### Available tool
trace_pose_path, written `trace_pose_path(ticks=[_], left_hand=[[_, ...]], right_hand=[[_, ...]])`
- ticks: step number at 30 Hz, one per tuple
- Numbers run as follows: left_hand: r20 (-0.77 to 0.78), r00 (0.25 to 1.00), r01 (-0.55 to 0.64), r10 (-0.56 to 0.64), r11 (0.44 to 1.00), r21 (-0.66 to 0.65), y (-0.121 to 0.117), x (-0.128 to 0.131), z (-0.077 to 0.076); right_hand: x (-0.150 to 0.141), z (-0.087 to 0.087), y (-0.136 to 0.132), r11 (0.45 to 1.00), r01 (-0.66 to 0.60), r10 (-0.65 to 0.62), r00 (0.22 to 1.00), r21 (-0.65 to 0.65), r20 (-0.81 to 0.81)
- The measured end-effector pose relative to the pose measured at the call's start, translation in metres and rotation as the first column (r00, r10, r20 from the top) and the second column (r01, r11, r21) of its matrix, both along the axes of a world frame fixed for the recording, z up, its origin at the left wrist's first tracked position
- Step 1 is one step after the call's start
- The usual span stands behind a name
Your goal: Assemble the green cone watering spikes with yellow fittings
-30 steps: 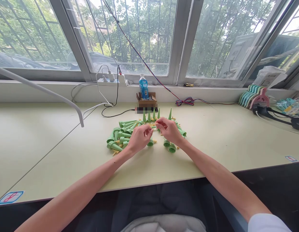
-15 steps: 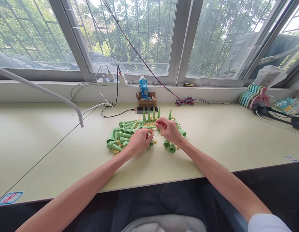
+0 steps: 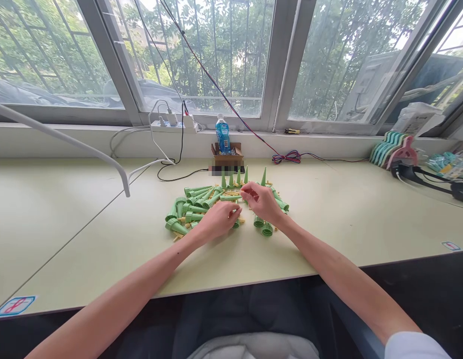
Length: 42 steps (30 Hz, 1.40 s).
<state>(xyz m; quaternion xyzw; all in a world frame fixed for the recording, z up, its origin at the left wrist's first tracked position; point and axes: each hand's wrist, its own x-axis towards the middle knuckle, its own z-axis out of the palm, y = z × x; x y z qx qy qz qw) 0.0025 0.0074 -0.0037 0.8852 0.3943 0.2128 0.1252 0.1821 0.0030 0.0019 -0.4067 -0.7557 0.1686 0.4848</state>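
Note:
My left hand [image 3: 221, 219] is closed over the near middle of a pile of green plastic watering spikes [image 3: 197, 195]. One green spike [image 3: 235, 225], its open ribbed cap facing me, shows under the curled fingers and appears gripped by them. A small yellow valve piece [image 3: 242, 220] sticks out beside it. To the right and slightly farther off, my right hand [image 3: 263, 202] has thumb and forefinger pinched together. Whatever lies between those fingertips is too small to make out. Two more spikes [image 3: 267, 230] lie just below the right wrist, caps toward me.
Several spikes stand upright behind my hands, one [image 3: 263, 175] apart on the right. A small cardboard box [image 3: 227, 158] with a blue bottle [image 3: 223, 135] stands behind them. A bundled cable [image 3: 287, 157], hangers [image 3: 393, 148] and a black headset strap [image 3: 421, 174] lie right. A white tube [image 3: 85, 138] crosses the left.
My left hand has shifted slightly right and toward me, and the green spike with the yellow piece beside it moved along. The right hand has stayed nearly still.

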Motion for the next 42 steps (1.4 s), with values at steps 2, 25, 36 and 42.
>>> trace_pose_path(ticks=[2,25,36,42], left_hand=[[-0.014,1.000,-0.001,0.001,1.000,-0.001,-0.0006,0.0005,0.0000],[0.159,0.987,-0.022,0.014,0.999,0.046,-0.0035,0.0012,-0.0004],[0.163,0.986,-0.054,0.039,0.995,0.089,-0.0030,0.0014,0.0002],[0.142,0.987,-0.079,0.070,0.995,0.063,-0.0023,0.0014,-0.0010]], right_hand=[[0.0000,0.0000,-0.0001,1.000,0.001,-0.001,1.000,-0.006,0.000],[-0.0005,-0.0007,-0.0002,1.000,-0.003,0.003,1.000,0.012,0.023],[-0.0002,-0.0013,0.0009,1.000,0.009,-0.009,1.000,0.008,0.025],[-0.0001,-0.0011,0.0005,1.000,0.014,-0.014,0.999,-0.003,0.029]])
